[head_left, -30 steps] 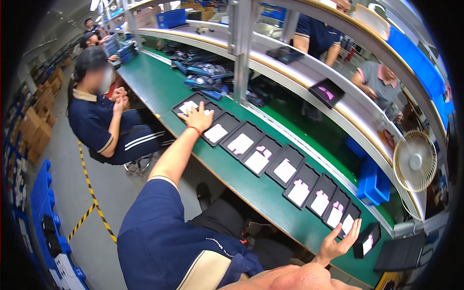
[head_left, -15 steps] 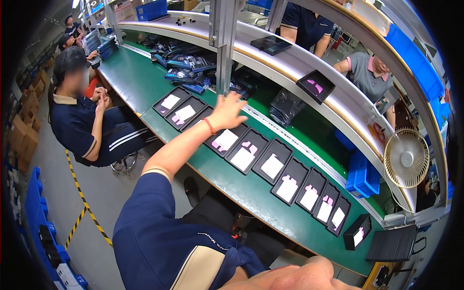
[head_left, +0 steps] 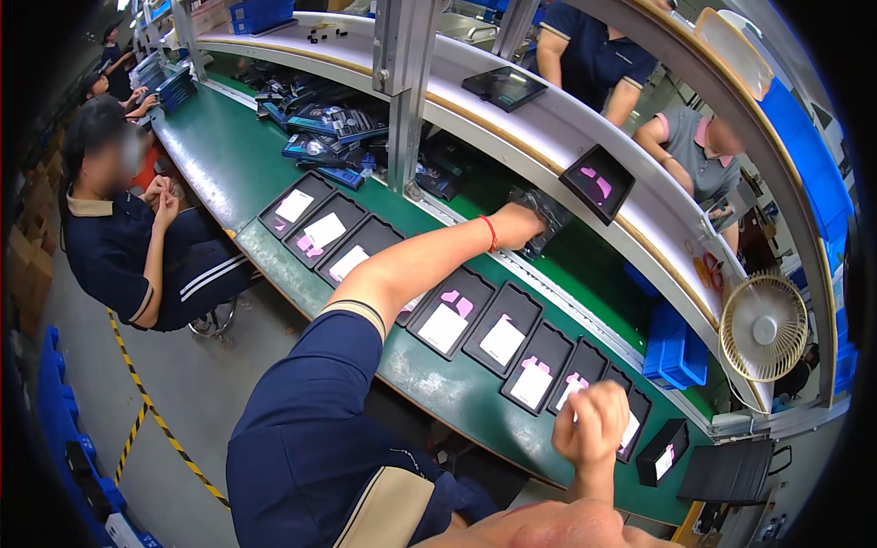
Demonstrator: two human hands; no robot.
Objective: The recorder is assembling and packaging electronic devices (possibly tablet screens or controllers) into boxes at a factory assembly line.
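My left hand [head_left: 517,226], with a red band at the wrist, reaches across the bench. Its fingers are closed at the near side of a stack of clear plastic bags [head_left: 546,222] with dark contents; the fingertips are partly hidden. My right hand [head_left: 594,425] is raised at the lower right, curled into a loose fist above the bench's near edge, with nothing visible in it. Between and beside my arms runs a row of shallow black trays [head_left: 501,340], holding white cards [head_left: 442,329] and pink pieces [head_left: 311,247]. My left forearm covers part of the row.
Dark packages [head_left: 333,128] lie heaped at the bench's far left. A metal post [head_left: 402,100] rises before the curved shelf, which carries a black tray [head_left: 596,184]. Blue bins [head_left: 674,342] and a fan [head_left: 764,327] stand right. A co-worker [head_left: 119,237] sits left; others work beyond the shelf.
My left hand has moved right, from spread above the trays to closed at the plastic bags. My right hand has come into view as a fist. The view has shifted slightly.
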